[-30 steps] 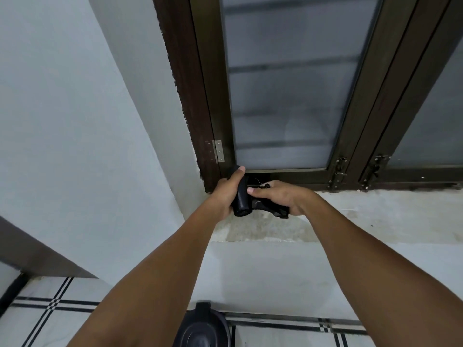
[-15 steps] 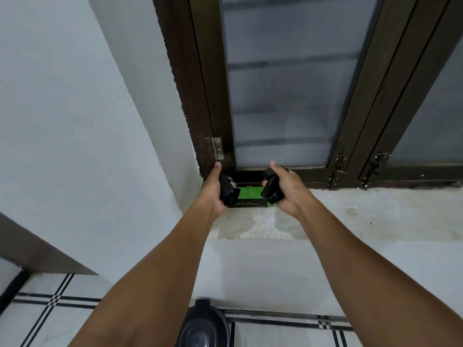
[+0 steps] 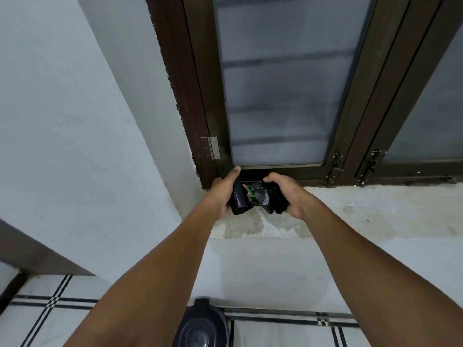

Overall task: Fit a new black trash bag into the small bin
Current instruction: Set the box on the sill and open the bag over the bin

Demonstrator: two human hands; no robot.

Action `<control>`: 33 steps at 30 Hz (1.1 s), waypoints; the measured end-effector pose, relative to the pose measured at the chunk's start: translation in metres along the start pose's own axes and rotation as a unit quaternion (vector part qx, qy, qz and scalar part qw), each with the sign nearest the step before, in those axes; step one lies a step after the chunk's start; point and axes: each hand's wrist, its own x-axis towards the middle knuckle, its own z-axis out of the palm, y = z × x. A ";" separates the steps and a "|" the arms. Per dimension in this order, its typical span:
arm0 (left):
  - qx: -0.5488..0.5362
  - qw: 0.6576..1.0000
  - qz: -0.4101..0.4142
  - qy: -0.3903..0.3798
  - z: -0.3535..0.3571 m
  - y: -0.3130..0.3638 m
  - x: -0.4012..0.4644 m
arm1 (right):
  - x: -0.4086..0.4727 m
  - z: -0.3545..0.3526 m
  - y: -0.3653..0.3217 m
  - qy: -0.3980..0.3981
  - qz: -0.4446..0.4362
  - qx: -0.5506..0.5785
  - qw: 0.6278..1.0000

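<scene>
Both hands, left [image 3: 221, 194] and right [image 3: 288, 194], grip black trash bag material [image 3: 260, 196] over the bare concrete window sill [image 3: 375, 211]. The small bin [image 3: 204, 326] stands on the tiled floor [image 3: 50, 319] below.

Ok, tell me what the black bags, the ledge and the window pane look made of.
Black bags: thin glossy plastic film, crinkled with highlights. Ledge: apparently bare cement, matte grey, blotchy stains. Window pane: seemingly frosted glass, translucent, with blurred bars behind.
</scene>
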 end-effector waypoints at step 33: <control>0.097 0.991 0.070 -0.056 0.061 -0.019 0.012 | 0.013 -0.014 0.024 0.100 -0.207 -0.051 0.972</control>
